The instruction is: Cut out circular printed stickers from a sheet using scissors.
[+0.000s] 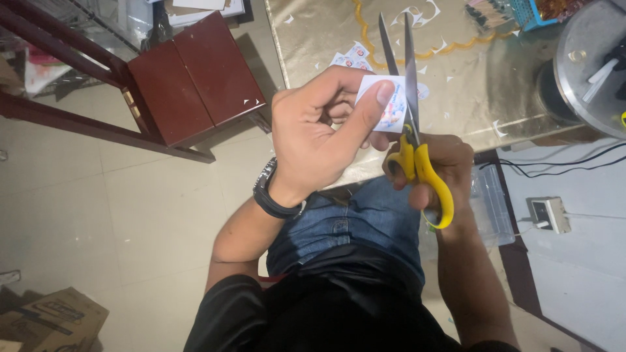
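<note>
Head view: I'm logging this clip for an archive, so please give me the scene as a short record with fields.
Left hand: left hand pinches a small printed paper cutout between thumb and fingers
Right hand: right hand grips yellow-handled scissors, blades open around the cutout's edge
Wrist: dark wristwatch on the left wrist
Table: gold tablecloth strewn with paper scraps and more cutouts
Floor: dark red wooden stool, cardboard box, power socket

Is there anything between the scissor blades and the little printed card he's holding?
Nothing visible. The left hand pinches the card right against the open blades of the yellow-handled scissors, held by the right hand.
</note>
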